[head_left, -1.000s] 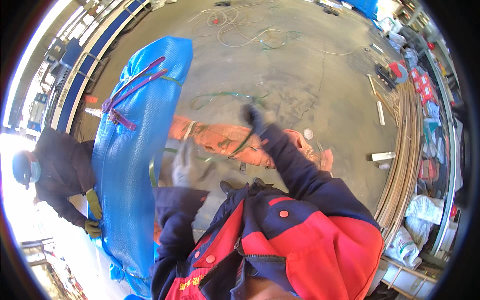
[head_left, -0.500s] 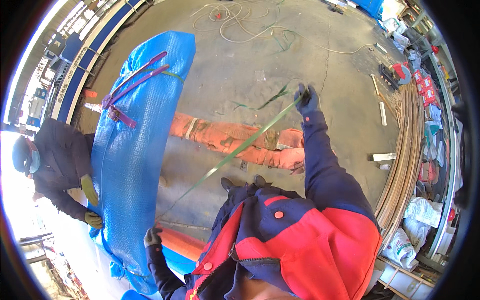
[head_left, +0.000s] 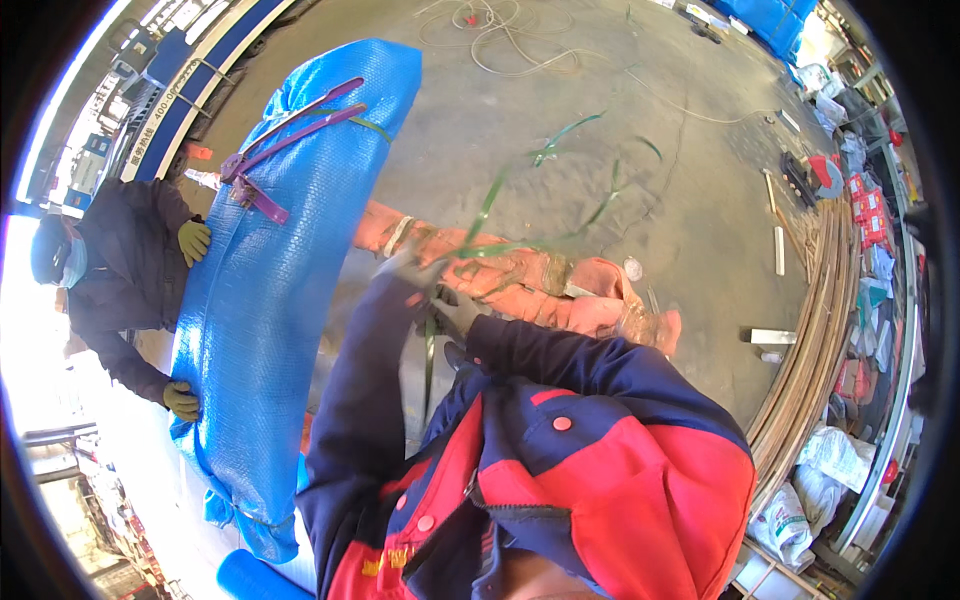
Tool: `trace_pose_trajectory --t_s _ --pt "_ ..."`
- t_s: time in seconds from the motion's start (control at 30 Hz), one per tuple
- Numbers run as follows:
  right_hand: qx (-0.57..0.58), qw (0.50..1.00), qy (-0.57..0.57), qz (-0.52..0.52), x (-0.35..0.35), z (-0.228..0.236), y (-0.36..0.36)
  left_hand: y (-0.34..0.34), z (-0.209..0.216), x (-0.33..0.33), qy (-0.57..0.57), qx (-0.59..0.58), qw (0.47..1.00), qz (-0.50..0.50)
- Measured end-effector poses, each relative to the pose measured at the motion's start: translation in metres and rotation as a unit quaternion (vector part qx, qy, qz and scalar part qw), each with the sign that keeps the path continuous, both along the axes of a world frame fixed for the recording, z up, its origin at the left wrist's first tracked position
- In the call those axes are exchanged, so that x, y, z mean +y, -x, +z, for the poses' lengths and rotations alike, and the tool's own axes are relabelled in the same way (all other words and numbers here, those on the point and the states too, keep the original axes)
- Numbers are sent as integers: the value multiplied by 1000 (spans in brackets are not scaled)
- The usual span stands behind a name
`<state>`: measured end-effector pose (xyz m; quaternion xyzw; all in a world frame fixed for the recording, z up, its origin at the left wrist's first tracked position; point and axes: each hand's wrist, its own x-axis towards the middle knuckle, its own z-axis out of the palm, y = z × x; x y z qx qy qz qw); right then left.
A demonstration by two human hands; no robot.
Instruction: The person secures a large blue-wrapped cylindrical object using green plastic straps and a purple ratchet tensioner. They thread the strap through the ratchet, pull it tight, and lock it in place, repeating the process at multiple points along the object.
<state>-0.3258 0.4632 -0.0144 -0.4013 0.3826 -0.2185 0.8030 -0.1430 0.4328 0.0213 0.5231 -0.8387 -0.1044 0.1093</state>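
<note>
A thin green strap loops and trails in the air in front of me, and one length hangs below my hands. My gloved right hand is closed on the strap near my waist. Just beyond it is my gloved left hand, smeared by motion, with the strap running past its fingers; its grip is unclear. To my left lies a long bundle wrapped in blue woven sheeting, bound near its far end by a purple ratchet strap. Orange wrapped material lies crosswise on the floor beyond my hands.
A masked co-worker stands left of the blue bundle, both gloved hands on it. Long thin wooden strips lie along the right side, beside bags and red boxes. A pale hose coils on the far floor.
My right hand has come down and in from far right. My left hand has risen from beside the blue bundle to meet it. The strap, stretched taut before, is now slack and looped.
</note>
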Motion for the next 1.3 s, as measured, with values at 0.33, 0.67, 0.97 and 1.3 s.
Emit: trace_pose_trajectory --t_s 0.33,0.67,0.97,1.3 --pt "433 786 188 -399 -76 -51 224 120 2 0 -197 50 974 102" --pt "377 824 421 -35 -92 -58 116 104 0 20 -184 160 959 144" --pt "194 876 420 137 -152 -13 238 -77 -27 112 -139 175 950 216" --pt "673 530 421 -298 -340 126 681 -233 -2 459 -217 -64 742 630"
